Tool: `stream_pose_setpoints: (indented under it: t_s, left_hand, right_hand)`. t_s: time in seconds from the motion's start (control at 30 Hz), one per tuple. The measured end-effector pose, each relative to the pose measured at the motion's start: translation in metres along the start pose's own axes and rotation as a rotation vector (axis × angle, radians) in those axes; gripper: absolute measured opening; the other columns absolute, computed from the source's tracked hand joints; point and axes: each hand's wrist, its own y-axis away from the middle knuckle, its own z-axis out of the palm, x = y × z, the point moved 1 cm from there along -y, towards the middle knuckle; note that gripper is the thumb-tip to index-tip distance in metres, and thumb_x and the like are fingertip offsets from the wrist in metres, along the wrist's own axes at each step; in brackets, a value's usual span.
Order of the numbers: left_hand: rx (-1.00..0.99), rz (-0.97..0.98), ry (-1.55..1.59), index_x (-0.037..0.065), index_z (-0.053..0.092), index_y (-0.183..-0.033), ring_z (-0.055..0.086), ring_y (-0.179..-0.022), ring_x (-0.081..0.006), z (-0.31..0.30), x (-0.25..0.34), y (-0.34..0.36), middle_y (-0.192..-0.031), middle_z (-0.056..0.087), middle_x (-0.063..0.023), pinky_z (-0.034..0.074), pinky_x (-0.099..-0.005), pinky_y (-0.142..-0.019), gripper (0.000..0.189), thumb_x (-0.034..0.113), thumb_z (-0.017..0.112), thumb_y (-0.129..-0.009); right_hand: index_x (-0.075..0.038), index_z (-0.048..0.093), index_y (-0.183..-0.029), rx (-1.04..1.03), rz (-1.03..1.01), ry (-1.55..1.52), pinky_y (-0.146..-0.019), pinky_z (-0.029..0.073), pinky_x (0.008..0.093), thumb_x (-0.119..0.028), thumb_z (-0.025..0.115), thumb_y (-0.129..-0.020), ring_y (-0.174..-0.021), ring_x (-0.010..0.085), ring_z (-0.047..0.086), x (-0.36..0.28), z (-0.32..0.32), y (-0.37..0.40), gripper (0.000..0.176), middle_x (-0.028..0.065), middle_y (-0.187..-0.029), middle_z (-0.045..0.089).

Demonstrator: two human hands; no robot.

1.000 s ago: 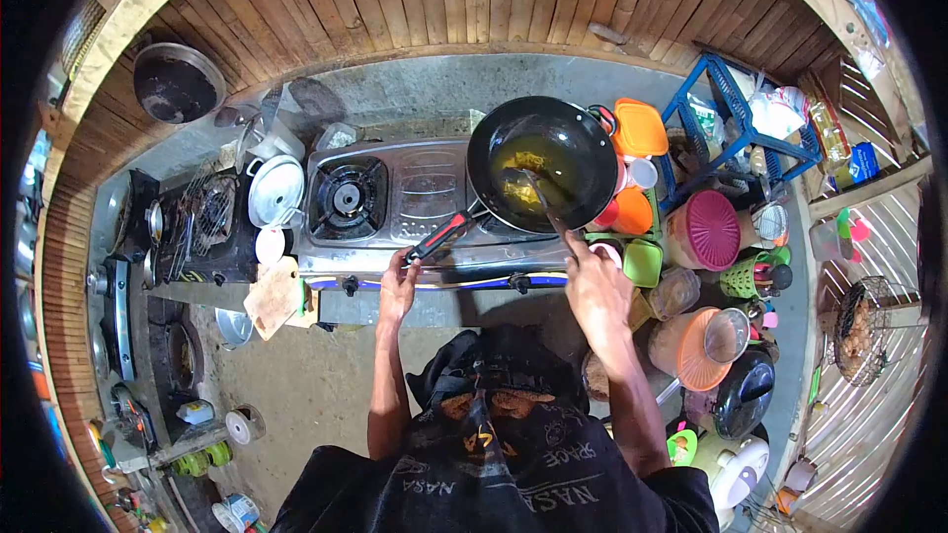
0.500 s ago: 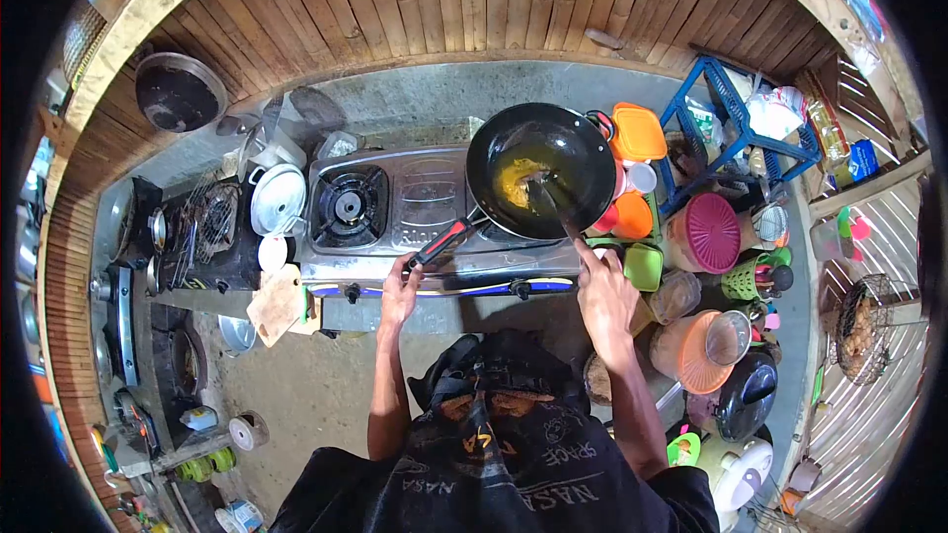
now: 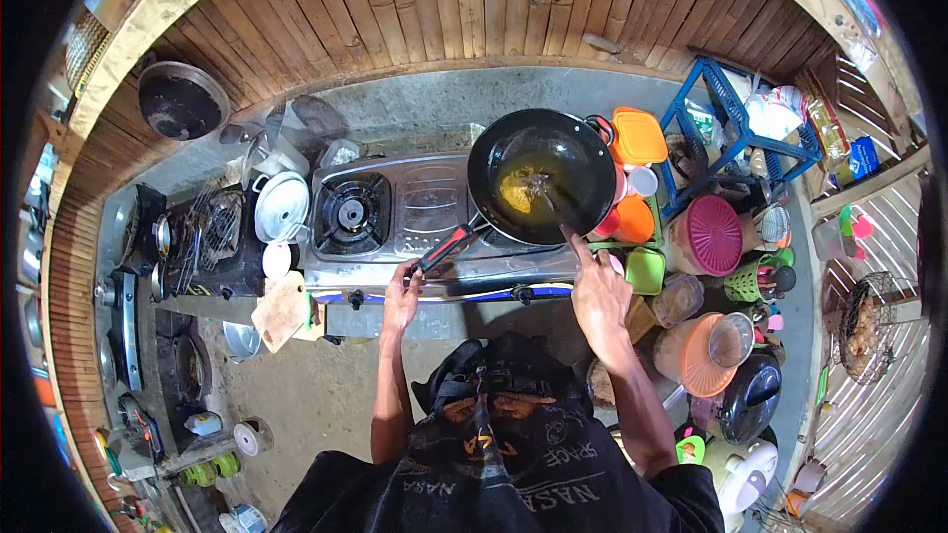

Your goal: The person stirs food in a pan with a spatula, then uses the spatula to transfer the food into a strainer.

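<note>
A black wok [image 3: 533, 134] sits over the right burner of the gas stove [image 3: 431, 197]. Its red and black handle points toward me, and my left hand [image 3: 400, 300] is closed around the end of it. Yellow food [image 3: 515, 193] lies in oil at the left of the wok's bottom. My right hand [image 3: 602, 298] grips a dark spatula [image 3: 552, 205], index finger stretched along its handle. The spatula's blade is in the wok against the right side of the food; its exact shape is hard to make out.
Left of the wok is the bare burner [image 3: 351, 212], then a lidded pot [image 3: 281, 205] and a cutting board [image 3: 280, 312]. Orange containers [image 3: 639, 136], a blue rack [image 3: 731, 104] and a pink-lidded tub [image 3: 711, 234] crowd the right side. A bamboo wall [image 3: 444, 0] stands behind.
The spatula and my right hand have shifted slightly, with the handle now standing steeper in view. My left hand stays on the wok handle. The whole view has moved a little.
</note>
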Motion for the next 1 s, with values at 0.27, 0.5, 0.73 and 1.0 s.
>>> stream_pose_setpoints:
  t_s: [0.27,0.5,0.73,1.0]
  left_hand:
    - [0.018,0.057,-0.009,0.006,0.054,-0.135,0.068,-0.087,-0.0206,-0.001,-0.001,0.002,-0.107,0.069,-0.0123,0.055,-0.0348,-0.075,0.044,0.037,0.054,-0.103]
    - [0.038,0.030,-0.066,0.011,0.053,-0.136,0.066,-0.079,-0.0179,0.002,0.006,0.008,-0.097,0.070,-0.0120,0.054,-0.0353,-0.073,0.043,0.039,0.051,-0.104]
    - [0.037,0.012,0.017,0.011,0.052,-0.137,0.063,-0.080,-0.0165,0.005,0.008,0.009,-0.094,0.070,-0.0090,0.053,-0.0342,-0.074,0.042,0.037,0.052,-0.104]
    - [-0.006,-0.010,0.047,0.009,0.051,-0.138,0.066,-0.087,-0.0176,0.005,0.004,0.008,-0.106,0.069,-0.0099,0.054,-0.0339,-0.075,0.040,0.031,0.052,-0.105]
  right_hand:
    - [-0.012,0.049,-0.143,-0.069,0.056,0.032,-0.071,0.055,0.0512,-0.005,0.053,-0.088,-0.082,0.0409,0.070,0.002,-0.004,-0.014,0.056,0.0264,-0.108,0.065]
    - [-0.019,0.056,-0.139,-0.102,0.020,-0.014,-0.061,0.057,0.0493,-0.014,0.054,-0.095,-0.080,0.0405,0.070,-0.008,-0.022,0.026,0.044,0.0254,-0.109,0.065]
    - [-0.022,0.057,-0.139,-0.023,0.003,0.025,-0.066,0.058,0.0470,-0.013,0.056,-0.093,-0.083,0.0371,0.072,-0.003,0.016,0.000,0.047,0.0262,-0.119,0.064]
    - [-0.021,0.056,-0.139,0.037,0.029,-0.036,-0.066,0.058,0.0471,-0.012,0.053,-0.094,-0.083,0.0380,0.071,-0.004,0.019,-0.033,0.046,0.0228,-0.111,0.065]
